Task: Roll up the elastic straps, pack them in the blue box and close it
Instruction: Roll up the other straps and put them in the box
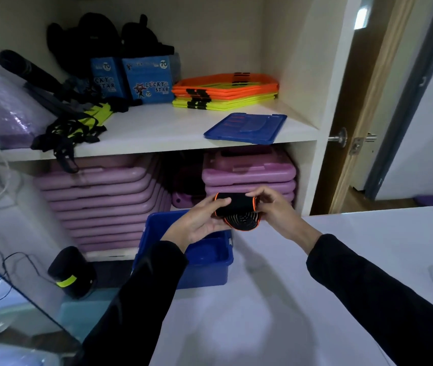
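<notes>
Both hands, left hand [199, 220] and right hand [273, 207], were grasping the rolled elastic strap [236, 211]; it looked soft, light and springy, best pinched across its coil.

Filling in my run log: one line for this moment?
left hand+right hand: rolling strap | blue box: open | lid: on shelf

Orange and yellow hoops [226, 91] lie stacked on the shelf [157, 133] above purple cases [248, 173].
</notes>
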The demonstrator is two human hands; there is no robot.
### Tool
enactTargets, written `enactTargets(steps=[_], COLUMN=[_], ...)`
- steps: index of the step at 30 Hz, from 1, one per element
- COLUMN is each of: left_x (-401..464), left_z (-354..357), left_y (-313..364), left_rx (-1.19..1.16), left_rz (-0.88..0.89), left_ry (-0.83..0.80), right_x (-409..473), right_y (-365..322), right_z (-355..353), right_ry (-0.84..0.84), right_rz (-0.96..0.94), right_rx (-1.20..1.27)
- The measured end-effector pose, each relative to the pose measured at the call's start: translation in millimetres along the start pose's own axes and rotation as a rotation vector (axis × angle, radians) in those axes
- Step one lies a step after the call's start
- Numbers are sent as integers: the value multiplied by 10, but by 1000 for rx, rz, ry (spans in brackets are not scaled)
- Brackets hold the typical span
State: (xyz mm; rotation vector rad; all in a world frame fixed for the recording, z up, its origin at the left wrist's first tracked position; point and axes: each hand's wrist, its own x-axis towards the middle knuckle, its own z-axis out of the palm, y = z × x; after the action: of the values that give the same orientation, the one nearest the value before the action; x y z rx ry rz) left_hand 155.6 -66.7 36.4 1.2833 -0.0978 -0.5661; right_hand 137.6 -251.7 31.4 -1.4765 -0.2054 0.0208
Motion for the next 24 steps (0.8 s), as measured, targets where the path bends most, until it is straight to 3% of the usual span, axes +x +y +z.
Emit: enactTargets(steps=[4, 11, 19, 22, 24], left_x=[-16, 12, 129, 188, 205], left_z=[-325, -859, -1419, -1651, -1840], left_y=[-30, -117, -297, -343, -385], left_rx=[-43, -55, 326, 434, 659], left_rz=[79, 141, 65, 116, 166], left_ry=[38, 201, 255, 511, 718], right_x=[183, 528, 926, 998, 1014], right_y=[108, 441, 750, 897, 1003], right_z=[214, 519, 753, 758, 767], right_ry=[2, -206, -223, -202, -192], right_rz=[112, 439, 544, 641, 699], right_rx=[112, 284, -32, -134, -188])
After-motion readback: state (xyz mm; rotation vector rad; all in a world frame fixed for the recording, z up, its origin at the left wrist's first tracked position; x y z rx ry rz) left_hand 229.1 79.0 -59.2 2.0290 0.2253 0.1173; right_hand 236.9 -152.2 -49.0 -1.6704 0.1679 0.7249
